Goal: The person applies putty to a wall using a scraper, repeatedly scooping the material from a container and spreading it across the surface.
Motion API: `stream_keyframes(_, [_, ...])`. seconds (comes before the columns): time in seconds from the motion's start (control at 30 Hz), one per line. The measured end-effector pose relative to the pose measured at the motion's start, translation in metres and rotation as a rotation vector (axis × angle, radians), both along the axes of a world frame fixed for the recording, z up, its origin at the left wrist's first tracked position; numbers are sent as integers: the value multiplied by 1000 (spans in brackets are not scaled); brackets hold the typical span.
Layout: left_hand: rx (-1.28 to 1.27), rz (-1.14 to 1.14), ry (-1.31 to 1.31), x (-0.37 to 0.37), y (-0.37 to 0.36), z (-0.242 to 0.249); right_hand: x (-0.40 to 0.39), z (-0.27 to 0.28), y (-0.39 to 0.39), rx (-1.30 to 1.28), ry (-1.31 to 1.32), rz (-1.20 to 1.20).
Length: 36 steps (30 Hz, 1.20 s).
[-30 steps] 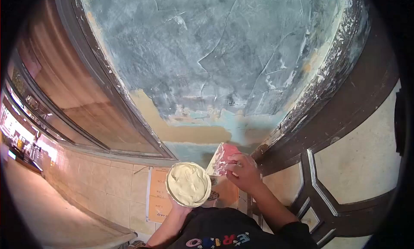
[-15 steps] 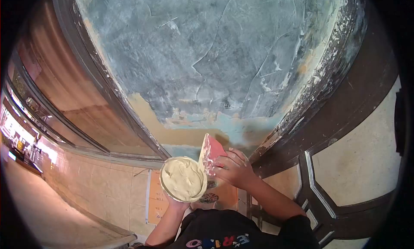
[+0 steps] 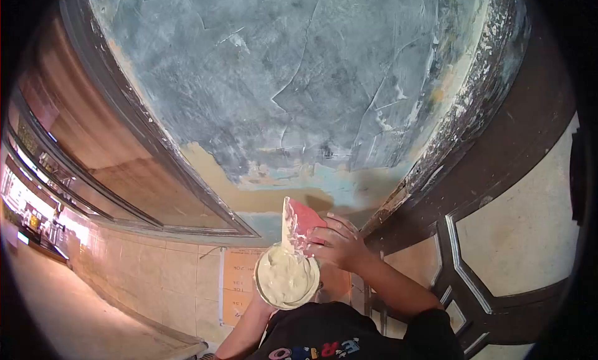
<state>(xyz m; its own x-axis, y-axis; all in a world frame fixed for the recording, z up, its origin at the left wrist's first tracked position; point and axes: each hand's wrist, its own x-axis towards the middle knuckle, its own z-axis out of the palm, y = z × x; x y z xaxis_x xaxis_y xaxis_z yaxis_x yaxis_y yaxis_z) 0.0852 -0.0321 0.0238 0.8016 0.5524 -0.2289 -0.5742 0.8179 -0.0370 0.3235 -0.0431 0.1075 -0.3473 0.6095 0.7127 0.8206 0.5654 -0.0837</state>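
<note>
A round tub of cream-coloured filler paste (image 3: 286, 278) rests in my left hand (image 3: 263, 303), whose fingers are mostly hidden beneath it. My right hand (image 3: 341, 241) grips a pink putty spreader (image 3: 305, 221), with its fingers bent over the outer face. Cream paste coats the spreader's straight edge and smears its pink face. The lower corner of that edge overlaps the tub's far rim, touching the paste. White smudges show on the right-hand fingers. Ahead stands a wall (image 3: 268, 104) with patchy grey-blue skim and a tan and pale blue strip along its bottom.
A dark wooden frame (image 3: 168, 142) borders the wall on the left, with a glazed panel beside it. To the right is a paint-spattered dark frame (image 3: 430, 161) and a panelled door (image 3: 498, 310). An orange sheet with handwriting (image 3: 240, 282) lies below, near the tiles (image 3: 177, 266).
The tub has moved right and down, towards my body. The spreader has shifted slightly left, and its edge now stands over the tub's far rim instead of at its right side.
</note>
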Motion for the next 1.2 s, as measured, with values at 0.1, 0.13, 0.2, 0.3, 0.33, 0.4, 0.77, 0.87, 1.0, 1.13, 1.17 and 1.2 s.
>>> stream_keyframes(0.1, [154,53,148,2,-9,4,-5,1,0,-156,186,-50])
stream_keyframes(0.13, [222,88,387,4,-10,0,-5,0,1,-156,188,-54])
stream_keyframes(0.2, [216,87,346,5,-10,1,-3,-5,6,-298,491,47])
stream_keyframes(0.3, [271,89,409,1,-10,1,0,-34,4,-446,812,-9])
stream_keyframes(0.33, [302,91,409,-2,-10,-1,4,-55,4,-508,877,-30])
stream_keyframes(0.4, [139,68,281,-13,-5,-16,7,-111,3,-683,1253,-58])
stream_keyframes(0.77, [114,166,547,-55,-6,-5,-2,-264,-30,-925,2209,-659])
stream_keyframes(0.87, [124,188,420,-72,-1,-16,-20,-239,-4,-812,2297,-628])
stream_keyframes(1.0, [173,223,498,-73,5,1,-40,-197,46,-631,2361,-360])
stream_keyframes(1.13, [275,215,490,-81,8,8,-58,-159,86,-570,2421,-255])
stream_keyframes(1.17, [343,209,490,-80,7,16,-61,-156,93,-567,2428,-252])
stream_keyframes(1.2, [329,203,441,-79,8,24,-64,-153,99,-549,2434,-200])
